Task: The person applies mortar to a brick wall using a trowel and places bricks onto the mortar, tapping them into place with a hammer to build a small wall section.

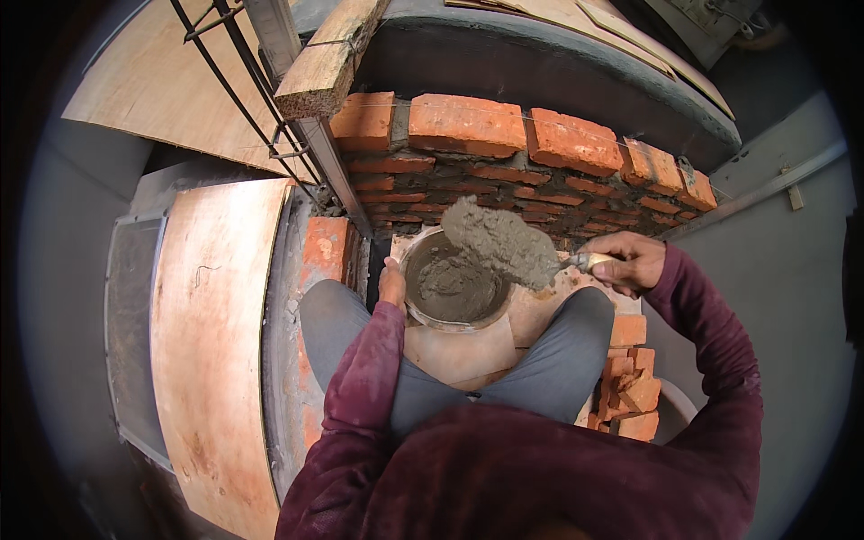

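My right hand (625, 261) grips the wooden handle (589, 262) of a trowel, whose blade is heaped with wet grey mortar (499, 238) over the right part of the bucket. The blade itself is hidden under the mortar. My left hand (392, 281) holds the left side of the bucket (468, 322), which contains more mortar and sits between my knees on light boards (459, 351). Just beyond stands a red brick wall (463, 121) with mortar joints and a thin string along its top course.
Steel rebar (216, 81), a metal post (337, 171) and a timber piece (324, 58) stand front-left. Plywood (211, 342) lies beside a short brick column (326, 247) on my left. Loose bricks (634, 396) are piled at right. A dark ledge (540, 58) runs behind the wall.
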A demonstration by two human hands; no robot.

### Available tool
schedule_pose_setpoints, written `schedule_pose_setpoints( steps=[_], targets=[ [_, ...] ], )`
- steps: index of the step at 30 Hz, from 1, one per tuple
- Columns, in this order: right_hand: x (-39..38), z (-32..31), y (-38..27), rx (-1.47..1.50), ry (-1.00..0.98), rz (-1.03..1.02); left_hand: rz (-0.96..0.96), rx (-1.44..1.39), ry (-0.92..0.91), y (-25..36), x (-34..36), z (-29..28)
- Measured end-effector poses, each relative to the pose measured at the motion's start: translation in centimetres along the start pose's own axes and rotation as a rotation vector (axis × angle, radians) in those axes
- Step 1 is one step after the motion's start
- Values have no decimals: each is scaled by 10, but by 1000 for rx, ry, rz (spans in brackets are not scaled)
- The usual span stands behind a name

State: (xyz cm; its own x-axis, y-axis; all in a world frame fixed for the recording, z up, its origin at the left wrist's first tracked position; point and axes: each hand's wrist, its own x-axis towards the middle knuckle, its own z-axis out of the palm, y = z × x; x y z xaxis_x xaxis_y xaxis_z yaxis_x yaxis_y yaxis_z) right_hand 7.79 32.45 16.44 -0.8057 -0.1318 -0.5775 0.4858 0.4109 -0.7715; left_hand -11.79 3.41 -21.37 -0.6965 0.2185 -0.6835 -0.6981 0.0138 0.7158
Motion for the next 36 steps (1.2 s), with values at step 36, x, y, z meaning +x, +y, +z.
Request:
schedule_pose_setpoints(
  steps=[36],
  targets=[
    [198,-27,-181,-1833,786,-372,1478,664,306,185,-95,37]
  ],
)
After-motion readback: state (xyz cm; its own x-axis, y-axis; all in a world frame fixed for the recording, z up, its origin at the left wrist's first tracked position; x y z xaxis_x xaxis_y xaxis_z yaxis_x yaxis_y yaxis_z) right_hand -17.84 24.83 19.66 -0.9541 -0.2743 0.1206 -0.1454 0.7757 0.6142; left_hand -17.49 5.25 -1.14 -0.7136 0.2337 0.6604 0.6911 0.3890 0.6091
